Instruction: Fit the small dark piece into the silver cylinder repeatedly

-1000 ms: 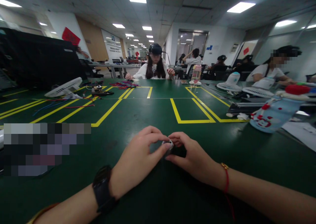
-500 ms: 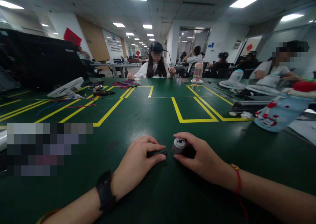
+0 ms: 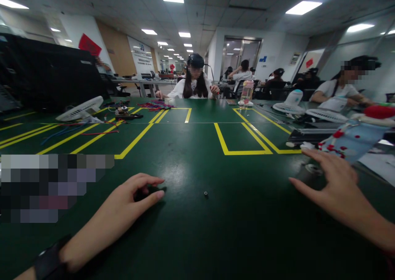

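The right hand [image 3: 335,191] had its fingers spread loosely around the metal cylinder [image 3: 310,173], while the empty left hand [image 3: 129,204] sat half-open, thumb and fingertips apart.

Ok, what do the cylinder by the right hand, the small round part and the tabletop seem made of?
Cylinder: probably bare metal, dull grey with a brighter end, though blurred. Small round part: likely metal, from its pale ring around a dark centre; hard plastic is possible. Tabletop: smooth dark green, semi-gloss, perhaps laminate or a rubber mat, since it mirrors light softly.
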`<state>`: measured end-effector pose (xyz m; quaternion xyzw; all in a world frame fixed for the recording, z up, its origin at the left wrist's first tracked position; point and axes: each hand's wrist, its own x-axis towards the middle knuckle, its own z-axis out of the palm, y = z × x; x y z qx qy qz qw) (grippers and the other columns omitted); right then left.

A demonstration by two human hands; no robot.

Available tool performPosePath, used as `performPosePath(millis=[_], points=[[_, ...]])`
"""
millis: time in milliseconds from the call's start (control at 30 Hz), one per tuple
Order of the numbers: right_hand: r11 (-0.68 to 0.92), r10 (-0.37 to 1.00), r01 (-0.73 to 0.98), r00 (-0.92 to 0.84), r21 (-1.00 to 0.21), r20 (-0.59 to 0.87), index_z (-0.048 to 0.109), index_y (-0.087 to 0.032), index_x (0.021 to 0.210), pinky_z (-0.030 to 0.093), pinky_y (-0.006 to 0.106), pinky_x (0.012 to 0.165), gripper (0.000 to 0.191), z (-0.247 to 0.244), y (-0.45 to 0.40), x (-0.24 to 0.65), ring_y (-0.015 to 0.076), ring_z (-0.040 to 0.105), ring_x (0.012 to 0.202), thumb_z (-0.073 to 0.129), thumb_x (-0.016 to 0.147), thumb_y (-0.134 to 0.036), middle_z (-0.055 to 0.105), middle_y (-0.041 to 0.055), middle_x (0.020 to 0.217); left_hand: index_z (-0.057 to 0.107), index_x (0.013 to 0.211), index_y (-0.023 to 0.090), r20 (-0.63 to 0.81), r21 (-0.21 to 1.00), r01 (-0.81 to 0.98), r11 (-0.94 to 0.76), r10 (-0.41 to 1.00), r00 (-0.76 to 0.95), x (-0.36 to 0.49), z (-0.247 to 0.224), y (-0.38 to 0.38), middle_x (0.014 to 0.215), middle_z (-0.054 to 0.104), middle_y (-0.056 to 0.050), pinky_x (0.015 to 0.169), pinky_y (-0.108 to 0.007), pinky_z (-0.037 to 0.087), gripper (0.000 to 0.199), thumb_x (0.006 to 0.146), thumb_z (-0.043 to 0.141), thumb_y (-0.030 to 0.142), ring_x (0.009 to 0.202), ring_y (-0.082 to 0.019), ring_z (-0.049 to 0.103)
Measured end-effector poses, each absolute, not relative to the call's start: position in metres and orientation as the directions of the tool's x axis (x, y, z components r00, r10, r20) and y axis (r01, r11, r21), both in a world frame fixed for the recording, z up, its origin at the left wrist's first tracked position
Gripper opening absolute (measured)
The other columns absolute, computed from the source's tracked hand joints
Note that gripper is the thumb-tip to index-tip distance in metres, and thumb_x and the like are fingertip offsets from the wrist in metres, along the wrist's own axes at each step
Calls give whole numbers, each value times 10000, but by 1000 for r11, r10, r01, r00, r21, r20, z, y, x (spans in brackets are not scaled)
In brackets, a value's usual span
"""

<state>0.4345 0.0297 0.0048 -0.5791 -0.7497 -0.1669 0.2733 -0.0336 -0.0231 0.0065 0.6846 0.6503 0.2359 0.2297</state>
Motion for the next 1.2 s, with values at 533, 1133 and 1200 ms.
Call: performPosePath(millis=[533,1133,1200], points=[[549,820,798,-457,-247,344,627,-212,1017,437,333,802,262,48,35,347,170,570,905,435,901,-346,633,55,1010,622,1130,327,40,602,783,-158,985,168,-30,8,-25,1143,561,-29,849,-342,483,331,868,516,498,1030,-235,556],[-34,973,996,51,-77,224,683,-223,959,436,335,652,380,61,33,459,177,607,722,452,841,-501,673,86,927,622,1127,337,58,629,755,-186,979,193,-32,4,-24,1146,561,-36,820,-373,500,311,872,520,484,1012,-248,566],[-37,973,994,60,-105,222,690,-231,945,438,331,641,351,62,32,455,173,611,708,480,834,-490,677,86,914,620,1125,344,58,632,753,-183,980,190,-34,1,-23,1151,558,-35,817,-374,501,307,870,523,484,1013,-249,565]])
